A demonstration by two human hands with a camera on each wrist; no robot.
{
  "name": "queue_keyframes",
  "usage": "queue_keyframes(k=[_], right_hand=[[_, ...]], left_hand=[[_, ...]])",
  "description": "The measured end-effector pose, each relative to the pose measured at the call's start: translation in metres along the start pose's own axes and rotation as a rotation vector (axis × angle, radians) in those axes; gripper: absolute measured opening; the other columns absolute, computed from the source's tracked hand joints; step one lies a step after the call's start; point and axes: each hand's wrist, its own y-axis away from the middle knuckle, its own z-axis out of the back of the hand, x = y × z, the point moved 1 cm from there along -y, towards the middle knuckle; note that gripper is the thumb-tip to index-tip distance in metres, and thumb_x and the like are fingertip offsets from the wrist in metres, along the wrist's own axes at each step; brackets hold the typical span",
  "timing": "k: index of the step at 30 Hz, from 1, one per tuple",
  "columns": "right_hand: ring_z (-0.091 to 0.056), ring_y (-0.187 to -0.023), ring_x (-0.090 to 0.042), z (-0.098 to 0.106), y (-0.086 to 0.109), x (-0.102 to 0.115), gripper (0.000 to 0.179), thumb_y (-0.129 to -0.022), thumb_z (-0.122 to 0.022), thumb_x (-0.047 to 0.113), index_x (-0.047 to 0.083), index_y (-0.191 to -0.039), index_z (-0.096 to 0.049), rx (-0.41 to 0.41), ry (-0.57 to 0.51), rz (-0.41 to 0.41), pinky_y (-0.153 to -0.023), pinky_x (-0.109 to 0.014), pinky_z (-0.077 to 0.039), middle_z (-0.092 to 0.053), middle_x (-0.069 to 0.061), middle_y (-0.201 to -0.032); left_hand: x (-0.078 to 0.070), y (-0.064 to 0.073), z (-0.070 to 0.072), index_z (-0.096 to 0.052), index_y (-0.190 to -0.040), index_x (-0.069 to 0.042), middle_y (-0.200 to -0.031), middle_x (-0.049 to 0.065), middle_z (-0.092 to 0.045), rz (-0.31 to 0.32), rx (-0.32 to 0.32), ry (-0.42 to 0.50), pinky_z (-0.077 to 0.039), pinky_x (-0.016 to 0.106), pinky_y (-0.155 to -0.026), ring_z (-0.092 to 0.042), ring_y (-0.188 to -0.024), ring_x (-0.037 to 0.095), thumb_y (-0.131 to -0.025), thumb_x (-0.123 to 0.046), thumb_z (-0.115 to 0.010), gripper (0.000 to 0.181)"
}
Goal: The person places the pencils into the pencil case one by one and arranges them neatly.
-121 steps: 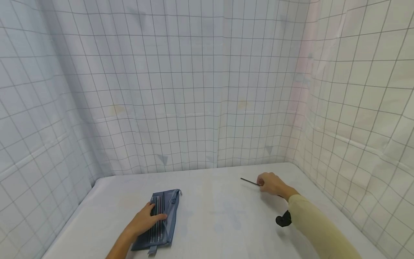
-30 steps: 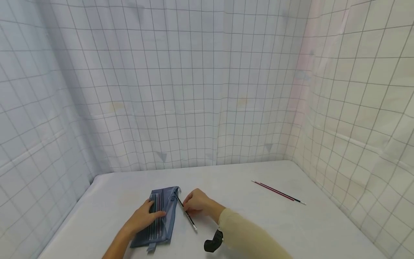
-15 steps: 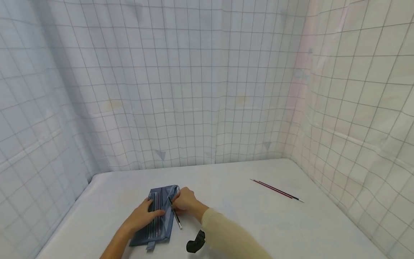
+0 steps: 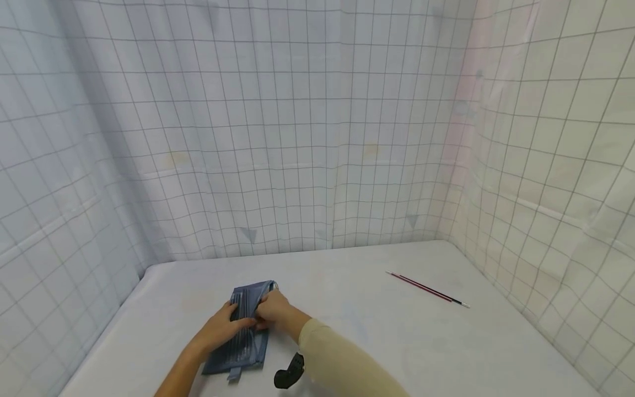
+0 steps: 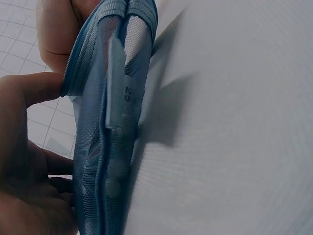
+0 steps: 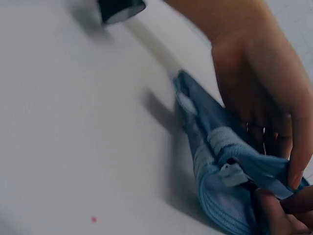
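A blue zip pencil case (image 4: 260, 353) with a see-through front lies on the white table. My left hand (image 4: 220, 328) grips it, thumb across the front. In the right wrist view the left thumb (image 6: 298, 161) presses on the rim of the unzipped mouth. At that mouth are the curled fingers of my right hand (image 4: 275, 309); its fingertips (image 6: 271, 210) reach inside. The black pencil seen before is hidden now, and I cannot tell what those fingers pinch. Several thin sticks show through the front panel (image 5: 90, 181), blurred.
Two slim pencils, a dark red one (image 4: 414, 283) and a red-and-black one (image 4: 446, 298), lie close together on the right of the table (image 4: 347, 342). Gridded white curtains (image 4: 317, 138) stand around the back and sides. A black device (image 4: 289, 372) is by the right sleeve.
My right hand has brought a black pencil leftward from the right side to the pencil case's mouth. Its lower end stuck out half a second ago and is now out of sight.
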Motion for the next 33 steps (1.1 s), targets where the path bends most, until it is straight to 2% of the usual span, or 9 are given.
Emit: queue_keyframes(k=[3,5,8,15,18,24,29,33], right_hand=[[-0.063,-0.064,-0.018,-0.001,0.001,-0.003,0.018,-0.094,-0.06,-0.009,-0.006,-0.109,-0.07,0.083,-0.194,-0.071,-0.063,-0.032,-0.061,-0.064,-0.011,-0.08],[-0.065,-0.067,-0.019,0.002,0.002,-0.003,0.022,-0.094,-0.06,-0.009,-0.009,-0.115,-0.069,0.107,-0.231,-0.084,-0.066,-0.035,-0.062,-0.066,-0.012,-0.082],[-0.069,-0.068,-0.02,0.01,0.005,-0.001,0.025,-0.093,-0.065,-0.008,-0.009,-0.117,-0.07,0.121,-0.201,-0.063,-0.066,-0.036,-0.063,-0.07,-0.012,-0.082],[-0.071,-0.07,-0.019,0.033,0.008,0.002,0.026,-0.091,-0.072,-0.003,-0.002,-0.117,-0.073,0.161,-0.085,-0.001,-0.058,-0.029,-0.058,-0.072,-0.01,-0.084],[-0.073,-0.074,-0.022,0.043,0.01,0.003,0.021,-0.091,-0.074,-0.002,-0.001,-0.112,-0.075,0.174,-0.041,0.024,-0.061,-0.032,-0.06,-0.072,-0.009,-0.086],[-0.075,-0.08,-0.026,0.06,0.01,0.003,0.023,-0.092,-0.073,-0.001,-0.002,-0.115,-0.074,0.214,-0.034,0.048,-0.07,-0.04,-0.063,-0.074,-0.009,-0.092],[-0.074,-0.083,-0.026,0.074,0.011,0.006,0.03,-0.091,-0.074,0.0,-0.004,-0.121,-0.071,0.244,-0.027,0.047,-0.071,-0.041,-0.063,-0.074,-0.008,-0.094],[-0.074,-0.084,-0.026,0.084,0.01,0.006,0.028,-0.091,-0.077,0.002,-0.001,-0.119,-0.072,0.245,-0.004,0.047,-0.072,-0.04,-0.063,-0.073,-0.006,-0.098]], left_hand=[[0.0,-0.002,0.001,-0.022,-0.152,0.021,-0.16,0.043,-0.011,0.005,0.008,0.008,-0.021,0.073,-0.113,-0.016,-0.145,0.063,-0.091,-0.062,-0.068,0.113],[0.0,-0.002,0.001,-0.022,-0.152,0.021,-0.16,0.043,-0.011,0.003,0.011,0.012,-0.021,0.073,-0.114,-0.016,-0.145,0.062,-0.091,-0.062,-0.068,0.113],[0.0,-0.002,0.001,-0.023,-0.152,0.021,-0.16,0.043,-0.011,-0.004,0.011,0.002,-0.02,0.073,-0.114,-0.015,-0.145,0.063,-0.092,-0.061,-0.067,0.111],[0.001,-0.002,0.0,-0.025,-0.151,0.021,-0.159,0.045,-0.011,-0.017,0.007,-0.033,-0.02,0.075,-0.112,-0.016,-0.143,0.065,-0.092,-0.057,-0.068,0.107],[0.001,-0.002,-0.001,-0.026,-0.151,0.02,-0.159,0.045,-0.012,-0.01,0.0,-0.052,-0.021,0.075,-0.112,-0.017,-0.143,0.065,-0.091,-0.057,-0.069,0.107],[0.002,-0.004,-0.003,-0.028,-0.151,0.02,-0.158,0.045,-0.013,-0.001,-0.009,-0.079,-0.021,0.075,-0.112,-0.019,-0.142,0.065,-0.091,-0.057,-0.069,0.106],[0.003,-0.004,-0.003,-0.029,-0.151,0.02,-0.158,0.045,-0.013,0.014,-0.015,-0.09,-0.021,0.075,-0.112,-0.019,-0.142,0.065,-0.091,-0.056,-0.069,0.105],[0.002,-0.004,-0.004,-0.029,-0.151,0.019,-0.159,0.044,-0.013,0.022,-0.017,-0.09,-0.022,0.075,-0.112,-0.019,-0.143,0.065,-0.091,-0.056,-0.069,0.104]])
